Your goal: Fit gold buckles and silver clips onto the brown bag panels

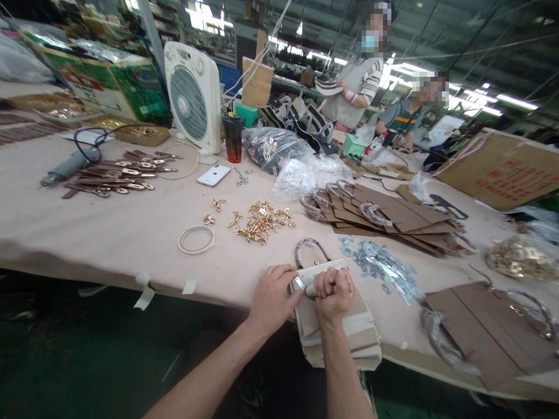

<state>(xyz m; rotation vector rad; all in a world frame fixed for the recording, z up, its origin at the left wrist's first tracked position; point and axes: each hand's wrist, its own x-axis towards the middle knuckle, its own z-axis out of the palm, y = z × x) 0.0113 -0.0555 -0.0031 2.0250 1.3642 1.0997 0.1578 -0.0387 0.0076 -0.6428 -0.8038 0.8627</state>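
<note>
My left hand (pixel 273 297) and my right hand (pixel 334 294) are both closed at the table's front edge, on top of a stack of beige bag panels (pixel 345 337). The right fist grips a small tool (pixel 305 286) with a silver tip, and the left fingers pinch that tip end against the top panel. A wrapped curved handle (pixel 310 250) sticks out of the stack just beyond my hands. Silver metal plates (pixel 379 267) lie scattered to the right, and a pile of gold clasps (pixel 259 221) lies farther back to the left.
A white tape ring (pixel 196 240), a phone (pixel 213 174), a dark cup (pixel 233 138) and a fan (pixel 192 96) stand behind. Brown card panels with handles (pixel 393 218) fill the right. Leather straps (pixel 117 174) lie far left. Two people (pixel 362 75) work at the far end.
</note>
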